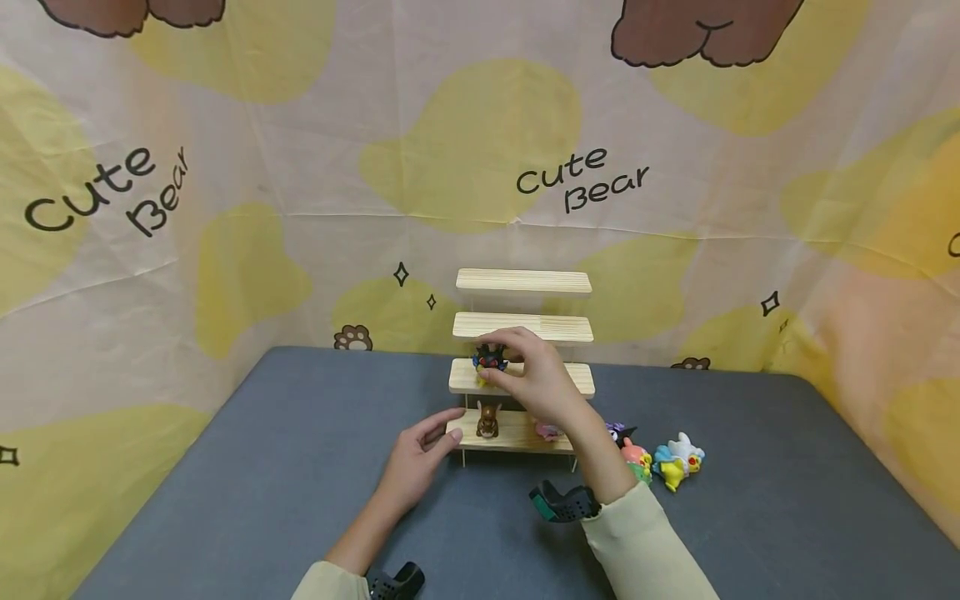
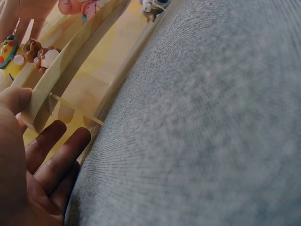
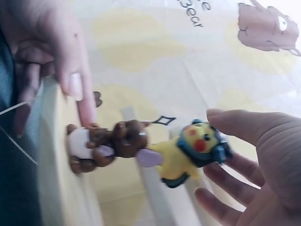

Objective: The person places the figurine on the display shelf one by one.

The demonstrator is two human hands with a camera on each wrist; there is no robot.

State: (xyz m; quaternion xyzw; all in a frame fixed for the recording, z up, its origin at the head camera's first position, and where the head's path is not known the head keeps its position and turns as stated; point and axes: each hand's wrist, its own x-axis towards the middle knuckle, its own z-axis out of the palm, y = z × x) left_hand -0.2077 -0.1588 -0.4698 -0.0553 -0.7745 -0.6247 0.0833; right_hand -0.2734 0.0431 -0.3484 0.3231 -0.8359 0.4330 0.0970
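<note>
A tiered wooden display shelf (image 1: 521, 282) stands on the table against the backdrop. My left hand (image 1: 420, 462) holds the left end of its lowest board, the thumb at the front edge. My right hand (image 1: 538, 379) pinches a small yellow figurine with a dark hood (image 3: 200, 143) by its head, between thumb and fingers, at the left of the second board from the bottom. Whether its base touches that board I cannot tell. Below it, a brown figurine with long ears (image 1: 487, 422) sits on the lowest board. Farther right there is a pink figurine (image 1: 547, 431), partly hidden by my right wrist.
Right of the shelf, several figurines lie on the grey table (image 1: 300, 467): a white, blue and yellow one (image 1: 678, 461), a pink and green one (image 1: 637, 458) and a purple and black one (image 1: 619, 432). A patterned cloth (image 1: 465, 150) hangs behind.
</note>
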